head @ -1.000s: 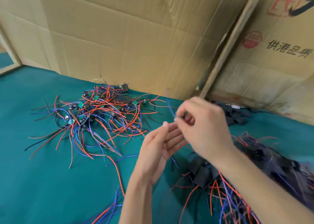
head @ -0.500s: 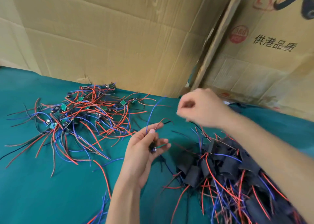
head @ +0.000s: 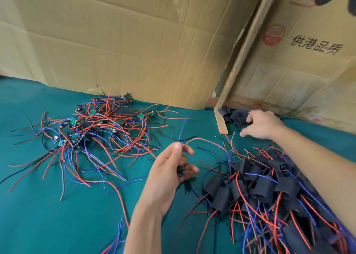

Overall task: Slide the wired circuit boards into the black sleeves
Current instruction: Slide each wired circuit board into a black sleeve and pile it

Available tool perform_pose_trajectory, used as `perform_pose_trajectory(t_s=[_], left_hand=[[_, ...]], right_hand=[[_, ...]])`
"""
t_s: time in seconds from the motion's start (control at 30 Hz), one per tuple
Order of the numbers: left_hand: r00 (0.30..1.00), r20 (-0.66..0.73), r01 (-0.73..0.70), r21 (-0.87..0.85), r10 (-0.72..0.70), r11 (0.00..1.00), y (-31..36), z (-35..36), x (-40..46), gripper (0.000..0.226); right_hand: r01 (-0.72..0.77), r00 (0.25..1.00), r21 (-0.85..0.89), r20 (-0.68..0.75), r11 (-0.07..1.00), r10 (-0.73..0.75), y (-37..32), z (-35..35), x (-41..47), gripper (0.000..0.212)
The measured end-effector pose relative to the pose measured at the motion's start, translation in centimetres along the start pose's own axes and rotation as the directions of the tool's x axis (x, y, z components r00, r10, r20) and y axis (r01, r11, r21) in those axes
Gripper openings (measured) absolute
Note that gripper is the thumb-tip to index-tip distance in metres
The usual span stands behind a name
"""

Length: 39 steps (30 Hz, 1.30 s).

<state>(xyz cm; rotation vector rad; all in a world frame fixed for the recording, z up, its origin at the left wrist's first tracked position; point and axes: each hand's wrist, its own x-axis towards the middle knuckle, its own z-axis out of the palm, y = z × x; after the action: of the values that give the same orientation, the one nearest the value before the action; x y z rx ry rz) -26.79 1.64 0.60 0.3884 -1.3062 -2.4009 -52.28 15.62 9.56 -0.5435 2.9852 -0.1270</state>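
Moved: the right hand (head: pixel 262 124) has gone out from mid-air near the left one to the far pile of empty black sleeves (head: pixel 236 117) by the wooden slat (head: pixel 221 122); the left hand (head: pixel 171 169) has stayed where it was, holding its board.
Left grip: thumb and forefinger pinch a blue wire and a red wire at the top of the fist, and the lower fingers curl round the small dark circuit board (head: pixel 180 170) against the palm.
Board and wires: the board sits inside the left fist; its blue lead stands up from the pinch, its red lead arcs off to the right over the cloth.
Right grip: fingers bent down onto the sleeves; blurred, so I cannot tell whether they pinch 1 or only touch.
Sleeved pile (head: pixel 269 192): finished boards in black sleeves, heaped just right of the left hand, under the right forearm.
Loose boards (head: pixel 90 128): a tangle of green boards with red, blue and black leads, well left of the left hand.
Room: bare green cloth (head: pixel 48 215) in front left; cardboard walls (head: pixel 134 42) close the back edge.
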Motion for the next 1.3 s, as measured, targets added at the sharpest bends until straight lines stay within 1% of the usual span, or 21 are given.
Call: perform_pose_trajectory(t_s=[0.03, 0.1, 0.17, 0.23, 0.3, 0.37, 0.43, 0.5, 0.53, 0.57, 0.6, 0.63, 0.7, 0.77, 0.87, 0.9, 0.93, 1.0, 1.13, 1.23, 1.3], left_hand=[[1.000, -0.013, -0.012, 0.002, 0.012, 1.000, 0.0, 0.0, 0.0, 0.033], [0.998, -0.046, -0.035, 0.009, 0.035, 0.999, 0.0, -0.1, 0.1, 0.031], [0.996, -0.067, -0.060, -0.009, 0.060, 0.998, 0.0, -0.1, 0.1, 0.030], [0.995, -0.071, -0.081, -0.081, 0.075, 0.993, 0.2, 0.0, 0.1, 0.032], [0.995, -0.054, -0.096, -0.155, 0.089, 0.983, 0.5, -0.1, 0.1, 0.032], [0.995, -0.021, -0.100, -0.217, 0.098, 0.971, 0.8, -0.3, 0.1, 0.031], [0.995, -0.002, -0.093, -0.264, 0.096, 0.960, 1.0, -0.5, 0.1, 0.030], [0.995, 0.007, -0.092, -0.258, 0.097, 0.962, 1.1, -0.4, 0.1, 0.030], [0.995, 0.011, -0.094, -0.219, 0.099, 0.971, 1.1, -0.3, 0.0, 0.031], [0.995, 0.020, -0.095, -0.156, 0.100, 0.983, 1.1, -0.2, -0.1, 0.031], [0.994, 0.035, -0.098, -0.076, 0.101, 0.992, 1.0, 0.0, -0.2, 0.031], [0.993, 0.057, -0.108, 0.003, 0.108, 0.994, 0.8, 0.2, -0.3, 0.029], [0.987, 0.109, -0.128, 0.110, 0.117, 0.986, 0.6, 0.5, -0.4, 0.024], [0.983, 0.147, -0.131, 0.145, 0.110, 0.981, 0.6, 0.5, -0.5, 0.027], [0.984, 0.156, -0.100, 0.083, 0.086, 0.992, 0.7, 0.3, -0.5, 0.038], [0.985, 0.155, -0.092, 0.064, 0.081, 0.994, 0.8, 0.3, -0.5, 0.040], [0.985, 0.153, -0.090, 0.064, 0.079, 0.994, 0.8, 0.3, -0.4, 0.041], [0.986, 0.141, -0.101, 0.110, 0.085, 0.989, 0.8, 0.4, -0.3, 0.041], [0.984, 0.144, -0.133, 0.173, 0.108, 0.976, 0.8, 0.5, -0.5, 0.039], [0.976, 0.166, -0.170, 0.178, 0.141, 0.969, 0.8, 0.5, -0.8, 0.029], [0.975, 0.168, -0.176, 0.166, 0.148, 0.970, 0.9, 0.5, -0.7, 0.026]], right_hand=[[0.027, 1.000, 0.078, -0.011, 0.997, -0.026, -0.9, -1.0, -1.3, 0.061], [0.129, 0.991, 0.233, -0.075, 0.964, -0.115, -2.7, -2.7, -4.8, 0.059], [0.259, 0.965, 0.308, -0.124, 0.915, -0.231, -4.2, -3.4, -9.0, 0.061], [0.344, 0.938, 0.375, -0.088, 0.861, -0.336, -5.5, -2.9, -12.7, 0.067], [0.330, 0.939, 0.489, -0.088, 0.808, -0.331, -6.1, -1.7, -15.0, 0.064], [0.216, 0.972, 0.679, -0.078, 0.702, -0.223, -6.0, -0.4, -15.9, 0.058], [0.063, 0.992, 0.875, -0.001, 0.481, -0.128, -5.8, 0.9, -16.7, 0.052], [-0.069, 0.991, 0.992, 0.080, 0.106, -0.104, -6.1, 1.8, -17.6, 0.046], [-0.116, 0.987, 0.991, 0.107, -0.066, -0.122, -6.6, 2.2, -18.0, 0.045], [-0.136, 0.985, 0.974, 0.113, -0.181, -0.131, -6.9, 2.6, -18.3, 0.045], [-0.124, 0.988, 0.962, 0.098, -0.243, -0.119, -7.3, 2.8, -18.3, 0.042], [-0.083, 0.995, 0.963, 0.064, -0.256, -0.082, -7.6, 2.8, -18.2, 0.036], [0.031, 1.000, 0.981, -0.030, -0.190, 0.005, -8.3, 2.4, -17.5, 0.029], [0.113, 0.993, 0.992, -0.112, -0.053, 0.021, -8.4, 1.6, -16.8, 0.030], [0.275, 0.961, 0.890, -0.269, 0.364, -0.068, -7.7, 0.5, -15.9, 0.035], [0.320, 0.945, 0.815, -0.311, 0.483, -0.102, -7.3, 0.3, -15.7, 0.035], [0.351, 0.932, 0.749, -0.336, 0.561, -0.135, -7.0, 0.1, -15.6, 0.036], [0.399, 0.912, 0.669, -0.356, 0.627, -0.201, -6.5, -0.2, -15.6, 0.038], [0.498, 0.852, 0.549, -0.452, 0.671, -0.263, -5.9, -0.3, -15.8, 0.038], [0.546, 0.821, 0.489, -0.475, 0.680, -0.318, -6.1, -0.5, -15.6, 0.038], [0.579, 0.798, 0.491, -0.504, 0.652, -0.329, -6.4, -0.6, -15.4, 0.038]])
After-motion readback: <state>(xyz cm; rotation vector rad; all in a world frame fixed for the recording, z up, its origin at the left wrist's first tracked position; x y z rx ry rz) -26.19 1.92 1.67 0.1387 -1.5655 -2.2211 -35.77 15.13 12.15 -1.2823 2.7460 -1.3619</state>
